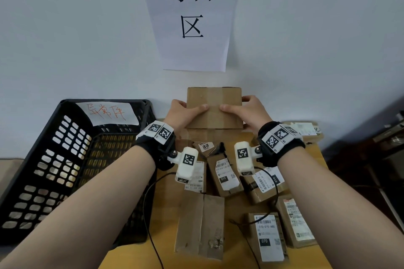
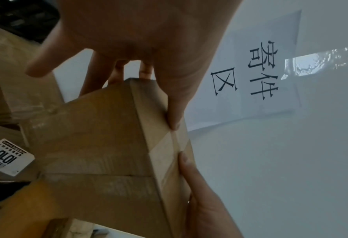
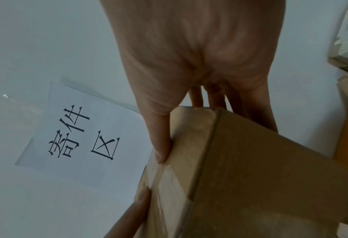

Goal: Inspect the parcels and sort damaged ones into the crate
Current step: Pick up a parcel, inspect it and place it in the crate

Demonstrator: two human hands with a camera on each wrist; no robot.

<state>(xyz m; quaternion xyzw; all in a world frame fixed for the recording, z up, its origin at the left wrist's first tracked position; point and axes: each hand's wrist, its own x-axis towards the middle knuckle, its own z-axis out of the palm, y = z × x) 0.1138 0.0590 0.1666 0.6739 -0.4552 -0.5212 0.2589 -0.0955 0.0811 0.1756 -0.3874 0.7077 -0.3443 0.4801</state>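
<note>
Both hands hold one plain brown cardboard parcel sealed with clear tape, raised above the yellow table in front of the white wall: the left hand clasps its left side and the right hand its right, thumbs lying on the near face and fingers curled behind. Below lie more labelled brown cardboard parcels, and the black perforated plastic crate with a handwritten paper note stands to their left.
</note>
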